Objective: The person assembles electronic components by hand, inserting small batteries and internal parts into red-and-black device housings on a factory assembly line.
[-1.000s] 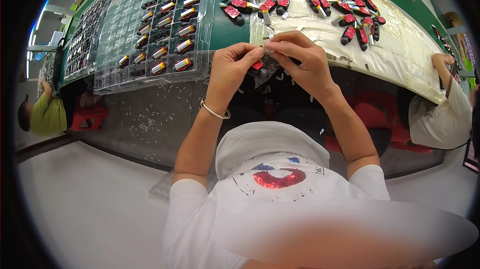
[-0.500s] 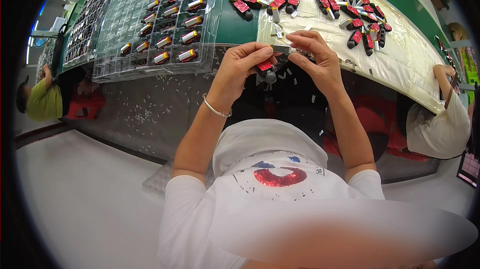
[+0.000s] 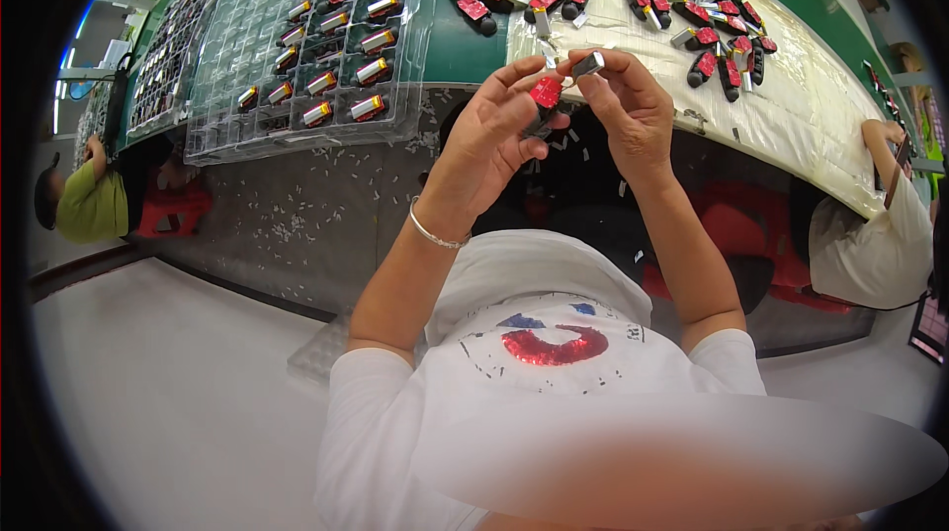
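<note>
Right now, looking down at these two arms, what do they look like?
They're a person's own. The left hand and right hand are ungloved. A thin silvery bangle circles the left wrist; none shows on the right. Short white sleeves leave both forearms uncovered.

Half a second ago the silver block lay level between the fingertips of both your hands; now it sits higher, at the upper centre of the frame, tilted and pinched in your right hand alone. Your left hand has rolled to show more of its palm, and its fingers have spread from their tighter pinch. The red-and-black device has risen with it, from below your fingertips to just left of the silver block.
</note>
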A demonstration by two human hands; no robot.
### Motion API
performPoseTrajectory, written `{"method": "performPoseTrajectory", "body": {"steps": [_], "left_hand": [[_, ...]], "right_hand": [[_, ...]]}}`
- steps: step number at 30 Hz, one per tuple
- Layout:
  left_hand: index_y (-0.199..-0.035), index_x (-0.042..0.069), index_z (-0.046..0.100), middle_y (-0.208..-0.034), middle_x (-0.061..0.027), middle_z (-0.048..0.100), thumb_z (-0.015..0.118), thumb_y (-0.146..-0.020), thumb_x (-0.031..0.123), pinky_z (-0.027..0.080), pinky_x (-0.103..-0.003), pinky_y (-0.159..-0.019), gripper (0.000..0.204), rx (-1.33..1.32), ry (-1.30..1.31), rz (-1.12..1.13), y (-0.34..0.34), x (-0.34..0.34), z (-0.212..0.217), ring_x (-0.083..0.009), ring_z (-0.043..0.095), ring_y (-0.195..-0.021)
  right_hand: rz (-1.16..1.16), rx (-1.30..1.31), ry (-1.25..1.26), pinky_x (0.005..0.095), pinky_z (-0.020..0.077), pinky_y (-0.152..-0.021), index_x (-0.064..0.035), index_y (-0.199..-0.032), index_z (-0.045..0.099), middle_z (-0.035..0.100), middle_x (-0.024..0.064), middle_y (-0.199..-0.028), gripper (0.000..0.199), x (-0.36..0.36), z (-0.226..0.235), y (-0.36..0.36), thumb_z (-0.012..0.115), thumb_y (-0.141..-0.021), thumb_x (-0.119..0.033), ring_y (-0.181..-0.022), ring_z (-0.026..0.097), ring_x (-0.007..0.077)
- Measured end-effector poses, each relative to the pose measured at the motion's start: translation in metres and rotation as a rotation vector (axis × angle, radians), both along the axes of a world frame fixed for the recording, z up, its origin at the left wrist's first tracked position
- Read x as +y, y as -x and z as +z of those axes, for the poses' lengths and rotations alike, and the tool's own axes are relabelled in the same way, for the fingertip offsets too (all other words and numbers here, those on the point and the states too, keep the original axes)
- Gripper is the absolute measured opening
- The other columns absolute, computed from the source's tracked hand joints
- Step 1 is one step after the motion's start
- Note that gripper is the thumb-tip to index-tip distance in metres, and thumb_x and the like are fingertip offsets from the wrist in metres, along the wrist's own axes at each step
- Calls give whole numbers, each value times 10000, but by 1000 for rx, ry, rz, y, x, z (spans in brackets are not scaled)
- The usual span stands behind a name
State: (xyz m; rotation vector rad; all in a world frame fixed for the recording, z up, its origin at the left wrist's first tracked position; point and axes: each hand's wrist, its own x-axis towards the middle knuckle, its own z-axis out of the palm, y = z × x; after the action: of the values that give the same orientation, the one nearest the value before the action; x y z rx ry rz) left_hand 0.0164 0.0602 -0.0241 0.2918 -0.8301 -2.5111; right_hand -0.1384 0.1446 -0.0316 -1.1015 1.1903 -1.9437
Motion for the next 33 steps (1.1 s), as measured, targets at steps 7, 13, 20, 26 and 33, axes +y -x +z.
{"method": "performPoseTrajectory", "body": {"steps": [7,13,20,26,33], "left_hand": [[-1238,-2,567,-1114,-73,653,669,-897,85,520,-199,-735,366,-301,387,160,0,4,-1,-124,646,-947],[-1228,-18,588,-1040,-64,654,628,-909,47,540,-253,-851,328,-279,474,268,0,7,-5,-83,621,-904],[-1233,-33,580,-1055,-84,655,623,-909,37,537,-258,-875,334,-283,497,251,-2,7,5,-99,628,-938],[-1262,-42,553,-1167,-91,625,602,-915,-10,495,-202,-870,352,-272,545,212,-2,6,9,-92,601,-1010],[-1284,-52,527,-1185,-104,615,645,-895,7,497,-198,-840,411,-266,594,244,1,12,9,-89,602,-1001]], "right_hand": [[-189,705,-16,346,482,-872,-50,-1027,698,685,68,-966,201,3,14,10,689,-826,-38,-894,638,193],[-215,1039,-50,419,444,-968,-115,-1048,722,680,45,-920,251,6,19,17,723,-799,-82,-851,631,232],[-67,952,-108,450,419,-1034,-183,-1097,722,656,23,-874,313,10,30,19,724,-801,-80,-820,626,198],[-91,975,-86,449,434,-1027,-182,-1103,717,641,18,-857,327,12,32,19,723,-797,-67,-791,619,187],[-159,1103,-65,454,469,-984,-167,-1107,709,630,24,-850,332,15,24,12,722,-793,-60,-795,618,215]]}}
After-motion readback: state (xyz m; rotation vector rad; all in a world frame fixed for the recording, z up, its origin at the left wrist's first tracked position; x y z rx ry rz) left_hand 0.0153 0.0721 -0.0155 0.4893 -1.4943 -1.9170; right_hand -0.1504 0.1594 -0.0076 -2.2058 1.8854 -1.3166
